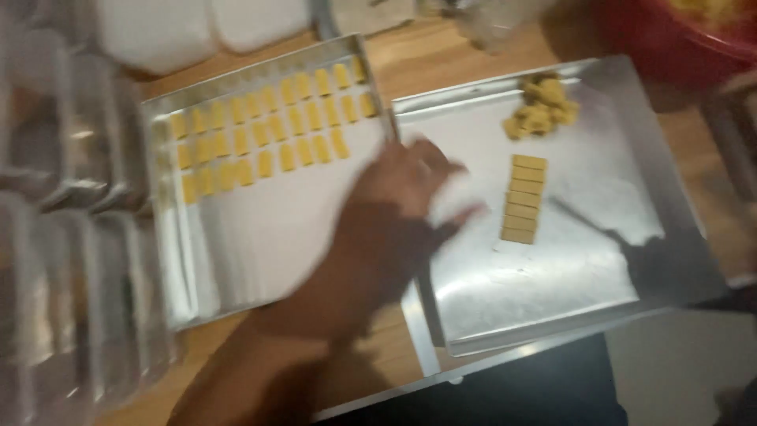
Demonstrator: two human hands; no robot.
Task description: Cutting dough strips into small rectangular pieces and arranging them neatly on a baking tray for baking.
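The head view shows the left tray [169, 260] filled only at its far part with three rows of yellow pieces [268, 130], while the left hand [394, 213], blurred, fingers spread and empty, hovers near a column of cut pieces [523, 199] on the right tray [631, 118]; the right hand is unseen.

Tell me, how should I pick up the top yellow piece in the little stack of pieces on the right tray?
Pinch the top yellow piece by its two short ends, coming straight down from above. It lies flat on the right tray, and its long lower side seems to touch the next piece in the column, so fingers probably won't fit there. The ends look free. The left hand is blurred beside it.
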